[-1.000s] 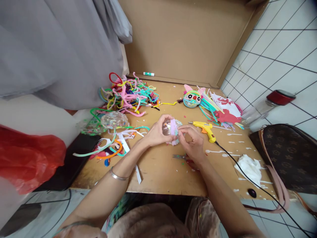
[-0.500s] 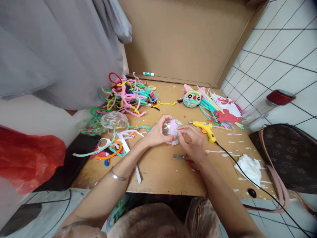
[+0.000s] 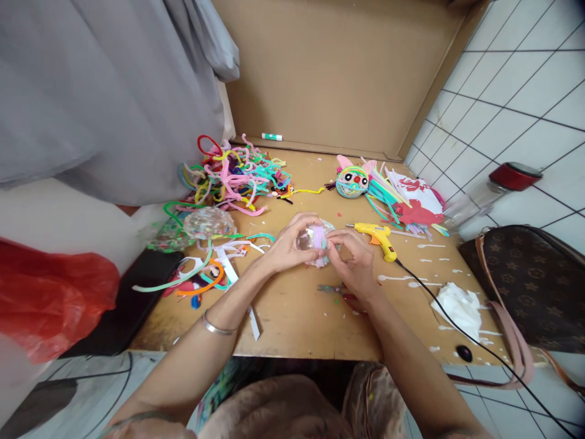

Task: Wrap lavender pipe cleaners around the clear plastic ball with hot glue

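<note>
My left hand (image 3: 296, 244) curls around a small rounded piece of clear plastic (image 3: 304, 239), thumb in front and fingers behind. Lavender pipe cleaner (image 3: 319, 238) runs in bands around the plastic, with a bit of teal beside it. At the right edge of these bands, my right hand (image 3: 351, 256) pinches with thumb and forefinger, apparently on the pipe cleaner; its tip is hidden by the fingers. Below the right hand lie pliers (image 3: 329, 288) with red handles, partly covered by the wrist. A yellow hot glue gun (image 3: 377, 236) rests just right of the right hand.
A tangled heap of colourful pipe cleaners (image 3: 233, 174) sits at the back left, near another clear plastic piece (image 3: 209, 223). A decorated animal face (image 3: 353, 180) lies at the back. To the right are a tissue (image 3: 457, 310), a bottle (image 3: 479, 194) and a brown bag (image 3: 525, 280).
Both hands keep their hold, with only slight finger movement at the plastic piece. The whole view has shifted a little.
</note>
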The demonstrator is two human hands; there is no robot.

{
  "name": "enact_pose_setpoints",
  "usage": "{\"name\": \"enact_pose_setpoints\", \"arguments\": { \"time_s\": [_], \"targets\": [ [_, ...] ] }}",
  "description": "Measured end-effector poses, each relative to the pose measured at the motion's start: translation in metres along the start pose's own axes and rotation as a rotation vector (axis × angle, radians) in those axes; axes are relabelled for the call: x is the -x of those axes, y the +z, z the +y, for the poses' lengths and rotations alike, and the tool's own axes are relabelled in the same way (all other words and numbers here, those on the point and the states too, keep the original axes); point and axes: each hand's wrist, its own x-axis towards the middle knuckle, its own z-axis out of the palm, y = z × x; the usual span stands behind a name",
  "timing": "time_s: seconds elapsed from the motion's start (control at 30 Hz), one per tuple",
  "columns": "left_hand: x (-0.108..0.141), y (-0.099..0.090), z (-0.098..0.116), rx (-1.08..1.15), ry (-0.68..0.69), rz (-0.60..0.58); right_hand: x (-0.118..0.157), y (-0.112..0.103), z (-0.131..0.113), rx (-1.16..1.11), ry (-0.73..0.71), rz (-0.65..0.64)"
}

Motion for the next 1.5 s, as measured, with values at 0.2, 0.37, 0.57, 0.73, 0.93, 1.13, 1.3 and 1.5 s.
{"name": "enact_pose_setpoints", "arguments": {
  "time_s": [0.2,0.37,0.57,0.73,0.93,1.13,1.3,1.5],
  "targets": [
    [0.000,0.000,-0.001,0.005,0.022,-0.004,-0.001,0.000,-0.001,0.002,-0.002,0.000],
    [0.000,0.001,-0.003,0.006,0.037,-0.003,0.000,0.000,-0.001,-0.002,0.013,0.008],
    [0.001,0.000,-0.007,-0.020,0.041,-0.015,-0.001,0.000,-0.002,-0.007,0.017,0.015],
    [0.001,0.001,-0.008,-0.054,0.040,-0.032,-0.001,0.001,-0.003,-0.016,0.028,0.029],
    [0.000,0.004,-0.006,-0.113,0.040,-0.030,0.000,0.000,-0.005,-0.026,0.049,0.014],
    [0.000,0.008,0.000,-0.072,-0.066,0.075,-0.002,-0.005,-0.008,-0.091,0.119,-0.003],
    [-0.001,0.007,0.009,0.083,-0.293,0.070,-0.001,-0.005,-0.008,-0.029,0.167,0.066],
    [-0.002,0.007,0.015,0.068,-0.326,0.047,0.001,-0.004,-0.009,0.143,0.113,0.091]
  ]
}}
